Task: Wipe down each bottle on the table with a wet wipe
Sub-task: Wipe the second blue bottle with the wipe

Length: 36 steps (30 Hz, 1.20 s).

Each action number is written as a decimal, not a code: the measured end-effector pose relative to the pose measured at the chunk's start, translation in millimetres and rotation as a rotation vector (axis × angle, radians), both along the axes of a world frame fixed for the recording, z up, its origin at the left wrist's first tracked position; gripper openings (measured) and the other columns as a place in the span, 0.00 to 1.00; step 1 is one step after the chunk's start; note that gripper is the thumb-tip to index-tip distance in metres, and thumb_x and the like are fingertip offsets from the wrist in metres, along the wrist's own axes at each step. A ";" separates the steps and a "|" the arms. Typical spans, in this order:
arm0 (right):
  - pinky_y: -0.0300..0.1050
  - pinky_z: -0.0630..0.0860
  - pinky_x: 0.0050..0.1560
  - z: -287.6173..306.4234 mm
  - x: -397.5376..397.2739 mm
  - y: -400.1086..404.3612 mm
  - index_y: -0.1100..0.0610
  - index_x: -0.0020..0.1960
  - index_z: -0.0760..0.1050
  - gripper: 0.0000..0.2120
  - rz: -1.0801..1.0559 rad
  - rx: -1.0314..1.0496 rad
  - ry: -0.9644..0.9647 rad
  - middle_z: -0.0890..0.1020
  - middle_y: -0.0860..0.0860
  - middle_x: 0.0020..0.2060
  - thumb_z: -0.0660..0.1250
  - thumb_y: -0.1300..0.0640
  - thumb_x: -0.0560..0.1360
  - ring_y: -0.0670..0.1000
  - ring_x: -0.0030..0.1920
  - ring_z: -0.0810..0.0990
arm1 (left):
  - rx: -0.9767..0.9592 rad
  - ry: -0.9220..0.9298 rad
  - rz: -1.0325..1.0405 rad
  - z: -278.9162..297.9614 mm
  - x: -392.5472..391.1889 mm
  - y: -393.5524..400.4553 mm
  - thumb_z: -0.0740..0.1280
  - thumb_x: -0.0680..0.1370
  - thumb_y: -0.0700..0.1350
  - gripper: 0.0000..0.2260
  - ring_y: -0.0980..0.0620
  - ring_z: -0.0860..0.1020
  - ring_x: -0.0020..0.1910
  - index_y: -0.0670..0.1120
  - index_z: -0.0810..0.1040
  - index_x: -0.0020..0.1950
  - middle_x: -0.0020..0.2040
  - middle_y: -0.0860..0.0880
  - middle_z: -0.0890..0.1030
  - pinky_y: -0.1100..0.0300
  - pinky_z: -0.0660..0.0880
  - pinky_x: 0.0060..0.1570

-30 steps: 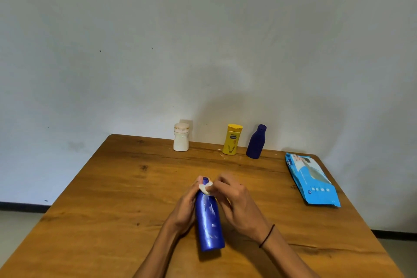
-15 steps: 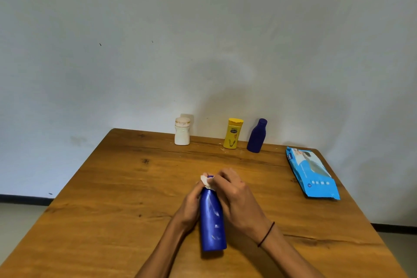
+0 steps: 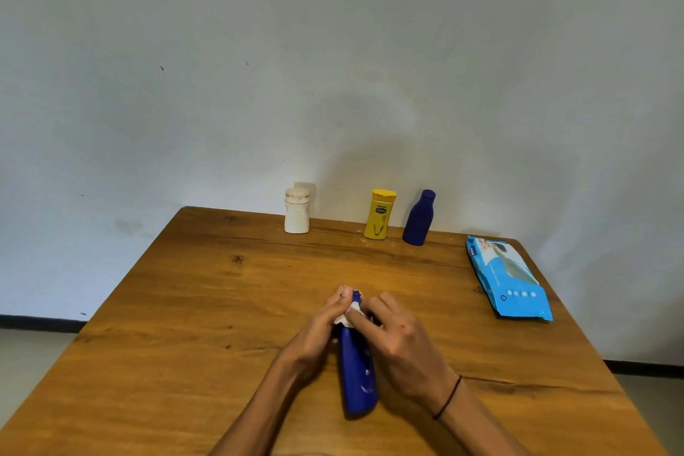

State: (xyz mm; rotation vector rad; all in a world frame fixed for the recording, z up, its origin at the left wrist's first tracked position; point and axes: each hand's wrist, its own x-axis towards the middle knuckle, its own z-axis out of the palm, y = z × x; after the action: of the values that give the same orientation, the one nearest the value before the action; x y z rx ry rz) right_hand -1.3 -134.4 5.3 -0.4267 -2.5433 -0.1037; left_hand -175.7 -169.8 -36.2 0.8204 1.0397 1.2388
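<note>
A bright blue bottle [image 3: 357,378] lies tilted over the near middle of the wooden table [image 3: 207,307], its cap end pointing away from me. My left hand [image 3: 318,333] grips its upper part from the left. My right hand [image 3: 399,341] presses a small white wet wipe [image 3: 349,315] against the neck with its fingertips. At the table's far edge stand a white bottle [image 3: 297,210], a yellow bottle [image 3: 379,213] and a dark blue bottle [image 3: 419,218], all upright and apart from each other.
A light blue pack of wet wipes [image 3: 507,278] lies flat near the right edge of the table. A grey wall rises directly behind the table's far edge. Floor shows beyond both side edges.
The wipe under my right fingers has slid from the cap tip down onto the bottle's neck. My head has tilted slightly, so the scene sits a little higher in view.
</note>
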 end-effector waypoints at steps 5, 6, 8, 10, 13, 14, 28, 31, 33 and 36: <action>0.41 0.71 0.52 1.4 1.6 -0.9 0.56 0.66 0.74 0.12 0.118 0.044 -0.102 0.75 0.51 0.55 0.60 0.55 0.85 0.48 0.52 0.72 | -0.038 -0.033 0.027 5.8 -1.9 -2.8 0.69 0.79 0.66 0.23 0.46 0.83 0.54 0.48 0.80 0.61 0.58 0.45 0.84 0.51 0.80 0.60; 0.41 0.71 0.51 -1.9 4.6 -4.4 0.56 0.66 0.75 0.12 0.153 0.056 -0.141 0.74 0.51 0.55 0.59 0.54 0.86 0.48 0.51 0.71 | -0.054 -0.061 0.042 6.6 -3.0 -2.9 0.69 0.78 0.66 0.23 0.47 0.84 0.53 0.49 0.81 0.61 0.58 0.46 0.84 0.51 0.80 0.58; 0.41 0.73 0.49 -10.2 12.0 -12.6 0.55 0.66 0.75 0.14 0.197 0.092 -0.214 0.74 0.50 0.55 0.54 0.52 0.88 0.47 0.51 0.72 | -0.060 -0.084 0.100 4.2 -4.5 -2.7 0.70 0.76 0.67 0.23 0.48 0.83 0.58 0.52 0.83 0.61 0.62 0.47 0.84 0.49 0.79 0.62; 0.41 0.75 0.48 -18.0 18.5 -18.8 0.54 0.67 0.75 0.18 0.214 0.118 -0.272 0.74 0.49 0.55 0.48 0.52 0.90 0.47 0.51 0.72 | -0.038 -0.054 0.120 3.3 -2.7 -2.9 0.70 0.73 0.69 0.21 0.47 0.81 0.63 0.56 0.84 0.57 0.63 0.48 0.84 0.46 0.77 0.67; 0.42 0.75 0.48 -22.0 23.8 -19.8 0.55 0.68 0.75 0.17 0.218 0.156 -0.259 0.75 0.50 0.54 0.51 0.53 0.90 0.47 0.50 0.72 | -0.044 -0.025 0.114 6.0 3.5 -6.1 0.68 0.74 0.69 0.20 0.44 0.81 0.63 0.56 0.83 0.57 0.63 0.47 0.84 0.49 0.79 0.64; 0.43 0.75 0.48 -21.1 23.1 -17.6 0.57 0.68 0.75 0.16 0.209 0.166 -0.216 0.75 0.51 0.54 0.53 0.53 0.89 0.48 0.50 0.73 | -0.051 -0.015 0.106 6.0 5.6 -6.7 0.66 0.76 0.67 0.21 0.44 0.82 0.60 0.54 0.81 0.59 0.62 0.46 0.83 0.50 0.79 0.61; 0.44 0.77 0.44 -26.1 19.4 -20.8 0.59 0.70 0.74 0.15 0.215 0.155 -0.093 0.76 0.53 0.54 0.55 0.55 0.89 0.50 0.49 0.74 | -0.081 -0.146 0.191 16.1 4.8 -9.1 0.65 0.79 0.59 0.24 0.46 0.79 0.65 0.46 0.76 0.68 0.67 0.42 0.81 0.45 0.75 0.71; 0.43 0.77 0.44 -25.6 21.3 -20.7 0.57 0.71 0.74 0.17 0.200 0.150 -0.092 0.76 0.52 0.54 0.52 0.52 0.90 0.49 0.49 0.74 | -0.082 -0.147 0.219 15.8 7.2 -8.0 0.65 0.78 0.61 0.25 0.45 0.80 0.65 0.47 0.76 0.69 0.67 0.41 0.81 0.46 0.77 0.67; 0.43 0.77 0.45 -24.6 21.0 -17.8 0.57 0.71 0.73 0.19 0.195 0.146 -0.109 0.76 0.53 0.55 0.50 0.51 0.90 0.49 0.50 0.74 | -0.087 -0.176 0.249 15.4 8.4 -5.0 0.66 0.77 0.61 0.26 0.43 0.80 0.65 0.46 0.76 0.70 0.67 0.41 0.81 0.45 0.78 0.67; 0.45 0.74 0.47 -26.0 17.9 -10.5 0.59 0.70 0.74 0.16 0.193 0.109 -0.100 0.76 0.54 0.56 0.56 0.52 0.89 0.51 0.50 0.74 | -0.086 -0.235 0.293 12.4 9.7 1.1 0.67 0.79 0.61 0.25 0.45 0.81 0.55 0.44 0.78 0.66 0.63 0.40 0.82 0.46 0.78 0.59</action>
State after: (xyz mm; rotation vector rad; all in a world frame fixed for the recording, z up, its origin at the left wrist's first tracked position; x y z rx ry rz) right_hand 16.6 -144.9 -20.7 -0.1360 -2.6472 -0.1946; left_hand -166.0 -168.7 -23.7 0.4531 1.0364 1.4870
